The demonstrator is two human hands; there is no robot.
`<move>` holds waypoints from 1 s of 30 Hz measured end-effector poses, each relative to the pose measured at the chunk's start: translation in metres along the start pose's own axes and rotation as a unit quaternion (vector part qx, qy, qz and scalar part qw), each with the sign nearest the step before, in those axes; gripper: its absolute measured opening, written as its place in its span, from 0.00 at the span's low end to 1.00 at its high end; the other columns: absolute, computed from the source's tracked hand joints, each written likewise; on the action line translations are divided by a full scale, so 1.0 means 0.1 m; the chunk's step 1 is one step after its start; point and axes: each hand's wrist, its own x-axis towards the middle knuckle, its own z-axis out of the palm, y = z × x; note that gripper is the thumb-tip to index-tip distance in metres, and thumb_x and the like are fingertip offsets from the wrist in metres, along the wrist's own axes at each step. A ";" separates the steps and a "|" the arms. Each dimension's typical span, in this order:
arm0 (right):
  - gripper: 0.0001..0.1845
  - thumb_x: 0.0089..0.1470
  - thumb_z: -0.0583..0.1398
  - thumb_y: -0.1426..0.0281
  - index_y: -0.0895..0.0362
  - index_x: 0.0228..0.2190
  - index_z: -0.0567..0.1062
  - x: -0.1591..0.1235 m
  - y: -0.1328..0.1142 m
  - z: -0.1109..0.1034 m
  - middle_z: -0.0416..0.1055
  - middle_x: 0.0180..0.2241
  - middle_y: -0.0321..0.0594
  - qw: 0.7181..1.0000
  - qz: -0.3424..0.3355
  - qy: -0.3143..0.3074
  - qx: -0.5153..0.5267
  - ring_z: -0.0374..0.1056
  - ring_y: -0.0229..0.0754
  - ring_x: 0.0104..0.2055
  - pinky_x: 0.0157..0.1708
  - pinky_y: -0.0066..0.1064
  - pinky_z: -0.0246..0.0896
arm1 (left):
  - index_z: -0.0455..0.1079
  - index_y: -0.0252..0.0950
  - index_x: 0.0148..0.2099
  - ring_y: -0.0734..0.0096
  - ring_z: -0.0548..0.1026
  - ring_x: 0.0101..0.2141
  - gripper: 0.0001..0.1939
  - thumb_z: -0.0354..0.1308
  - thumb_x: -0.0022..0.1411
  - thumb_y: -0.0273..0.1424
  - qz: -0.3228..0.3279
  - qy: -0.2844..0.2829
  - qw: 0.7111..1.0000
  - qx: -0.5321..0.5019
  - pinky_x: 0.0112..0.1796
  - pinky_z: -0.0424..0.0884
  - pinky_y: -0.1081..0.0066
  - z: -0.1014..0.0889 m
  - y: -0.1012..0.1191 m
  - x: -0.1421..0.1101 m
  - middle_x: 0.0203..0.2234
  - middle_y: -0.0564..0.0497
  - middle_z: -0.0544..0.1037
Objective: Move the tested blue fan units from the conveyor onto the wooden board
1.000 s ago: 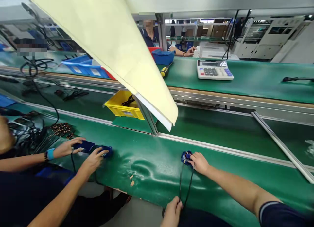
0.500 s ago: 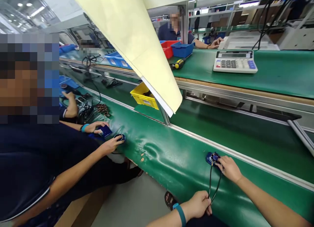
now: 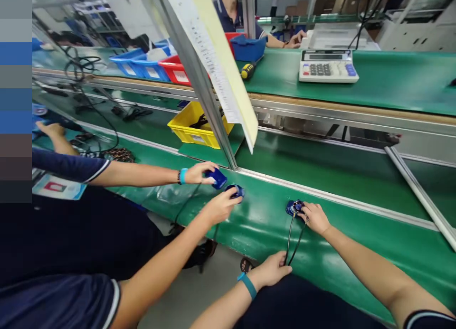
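My right hand is closed on the edge of a small blue device with a round, dark centre, resting on the green bench. Two black cables run from it down toward me. Nearer my body, my left hand, with a teal band at the wrist, grips these cables between its fingers. To the left a co-worker's hands hold two blue parts: a boxy blue housing and a rounder blue piece just in front of it. A gap separates these from my device.
A metal post with hanging paper sheets rises behind the bench. Beside it stands a yellow bin. The upper shelf carries a calculator, a screwdriver and several blue and red bins. Another person sits opposite.
The co-worker's hands have come right along the bench with the two blue parts, closer to my hands. My view has shifted. My hands keep hold of the blue device and cables.
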 end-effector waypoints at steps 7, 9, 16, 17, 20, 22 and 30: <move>0.12 0.67 0.57 0.63 0.56 0.37 0.77 -0.39 -0.18 -0.06 0.75 0.51 0.50 0.995 0.099 -0.004 -0.013 0.67 0.49 0.45 0.44 0.39 0.54 | 0.65 0.40 0.63 0.53 0.74 0.53 0.27 0.53 0.66 0.45 0.047 0.125 0.974 0.181 0.57 0.70 0.48 -0.47 0.27 -0.26 0.58 0.37 0.71; 0.12 0.67 0.57 0.63 0.56 0.37 0.77 -0.44 -0.20 -0.06 0.75 0.51 0.50 0.993 0.117 0.003 -0.015 0.67 0.49 0.45 0.44 0.39 0.54 | 0.67 0.43 0.61 0.55 0.75 0.54 0.24 0.54 0.67 0.45 0.084 0.087 0.962 0.243 0.54 0.73 0.50 -0.71 0.52 -0.09 0.58 0.38 0.72; 0.10 0.66 0.59 0.64 0.57 0.36 0.77 -0.45 -0.18 -0.03 0.76 0.50 0.50 0.993 0.109 0.036 0.000 0.66 0.48 0.44 0.44 0.38 0.53 | 0.69 0.38 0.59 0.56 0.64 0.64 0.20 0.51 0.67 0.36 0.116 0.204 0.900 0.368 0.64 0.63 0.51 -1.70 1.28 0.68 0.60 0.38 0.69; 0.10 0.66 0.59 0.64 0.57 0.36 0.77 -0.45 -0.17 -0.03 0.76 0.49 0.50 0.994 0.102 0.038 0.007 0.66 0.48 0.44 0.44 0.38 0.52 | 0.69 0.36 0.59 0.55 0.62 0.65 0.20 0.49 0.67 0.34 0.117 0.260 0.880 0.380 0.66 0.59 0.50 -1.82 1.34 0.74 0.61 0.37 0.68; 0.10 0.65 0.59 0.64 0.57 0.36 0.77 -0.45 -0.15 -0.03 0.76 0.49 0.50 0.995 0.089 0.043 0.024 0.66 0.47 0.43 0.44 0.37 0.52 | 0.66 0.30 0.62 0.46 0.54 0.68 0.24 0.48 0.64 0.28 0.105 0.381 0.816 0.421 0.68 0.51 0.45 -2.27 1.44 0.84 0.65 0.33 0.61; 0.09 0.65 0.59 0.65 0.56 0.35 0.77 -0.44 -0.15 -0.04 0.76 0.49 0.49 0.994 0.090 0.048 0.034 0.66 0.47 0.43 0.44 0.37 0.52 | 0.62 0.33 0.66 0.37 0.49 0.69 0.32 0.54 0.59 0.26 0.051 0.383 0.773 0.504 0.65 0.54 0.41 -2.62 1.47 0.88 0.69 0.34 0.52; 0.08 0.65 0.59 0.66 0.56 0.38 0.77 -0.41 -0.15 -0.07 0.76 0.50 0.49 0.992 0.089 0.048 0.073 0.66 0.47 0.45 0.45 0.38 0.54 | 0.66 0.30 0.61 0.46 0.70 0.52 0.24 0.52 0.67 0.37 -0.013 0.262 0.707 0.657 0.53 0.70 0.52 -2.85 1.12 0.89 0.50 0.34 0.72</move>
